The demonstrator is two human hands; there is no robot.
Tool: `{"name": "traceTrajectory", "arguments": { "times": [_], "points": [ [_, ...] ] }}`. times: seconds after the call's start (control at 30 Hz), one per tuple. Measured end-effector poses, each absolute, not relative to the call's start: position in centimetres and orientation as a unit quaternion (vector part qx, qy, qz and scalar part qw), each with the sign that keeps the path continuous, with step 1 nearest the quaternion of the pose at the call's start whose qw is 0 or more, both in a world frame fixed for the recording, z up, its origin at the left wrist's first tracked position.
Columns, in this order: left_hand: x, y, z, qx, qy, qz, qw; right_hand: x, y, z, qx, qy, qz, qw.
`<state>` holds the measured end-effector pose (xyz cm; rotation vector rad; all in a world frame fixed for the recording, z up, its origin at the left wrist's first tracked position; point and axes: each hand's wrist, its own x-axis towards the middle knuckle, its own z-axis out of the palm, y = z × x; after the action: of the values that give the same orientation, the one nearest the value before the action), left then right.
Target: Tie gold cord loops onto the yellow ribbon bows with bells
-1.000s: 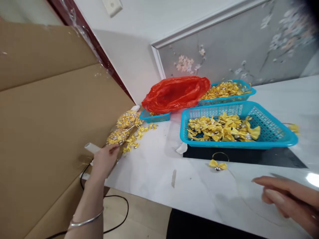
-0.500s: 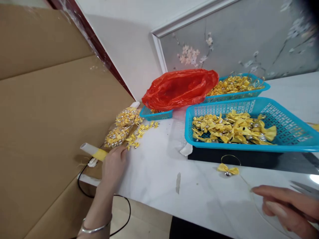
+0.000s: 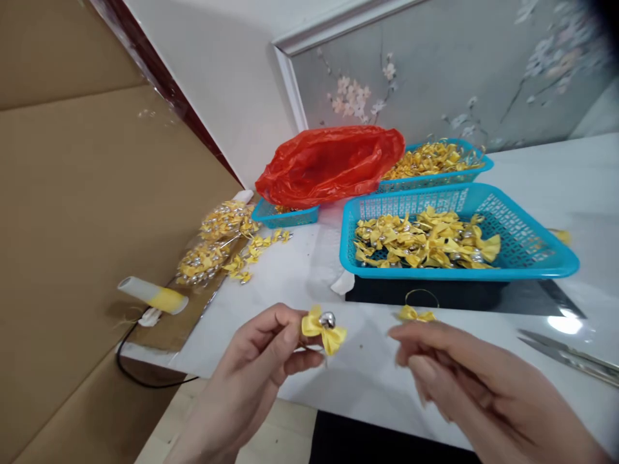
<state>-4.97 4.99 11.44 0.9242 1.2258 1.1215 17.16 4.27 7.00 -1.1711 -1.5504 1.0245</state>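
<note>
A small yellow bow (image 3: 323, 330) with a silver bell is pinched between thumb and fingertips of the left hand (image 3: 264, 361), held above the near edge of the white worktop (image 3: 300, 290), in front of the large blue basket (image 3: 459, 241). The grip of the right hand (image 3: 464, 380) is seen loosely spread, fingers extended toward the bow, nothing held. A second bow on a thin gold ring (image 3: 416, 312) is laid just in front of the basket. The basket is filled with more yellow bows. Behind it a red plastic bag (image 3: 331, 164) and a second blue basket (image 3: 435, 167) are placed. Scissors (image 3: 570, 357) are laid to the basket's right front.
</note>
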Motion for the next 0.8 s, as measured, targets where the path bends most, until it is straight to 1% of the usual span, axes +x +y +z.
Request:
{"name": "traceTrajectory", "arguments": {
  "times": [0.1, 0.2, 0.37, 0.53, 0.73, 0.8],
  "points": [
    [-4.5, 4.7, 11.6, 0.418, 0.503, 0.443, 0.614, 16.8, 5.3, 7.6, -0.417, -0.676, 0.387, 0.469],
    [-4.1, 4.7, 11.5, 0.428, 0.490, 0.407, 0.641, 16.4, 5.9, 7.8, -0.368, -0.699, 0.395, 0.469],
    [-3.0, 4.7, 11.0, 0.440, 0.462, 0.398, 0.659, 15.9, 6.0, 7.4, -0.322, -0.709, 0.380, 0.500],
    [-2.0, 5.1, 10.5, 0.488, 0.503, 0.397, 0.593, 15.8, 5.9, 7.1, -0.319, -0.720, 0.336, 0.517],
    [-1.4, 5.2, 10.0, 0.499, 0.521, 0.432, 0.541, 16.3, 5.8, 7.1, -0.377, -0.692, 0.388, 0.479],
    [-1.2, 5.1, 9.8, 0.505, 0.523, 0.444, 0.523, 16.5, 5.7, 7.0, -0.372, -0.698, 0.382, 0.479]
  ]
}}
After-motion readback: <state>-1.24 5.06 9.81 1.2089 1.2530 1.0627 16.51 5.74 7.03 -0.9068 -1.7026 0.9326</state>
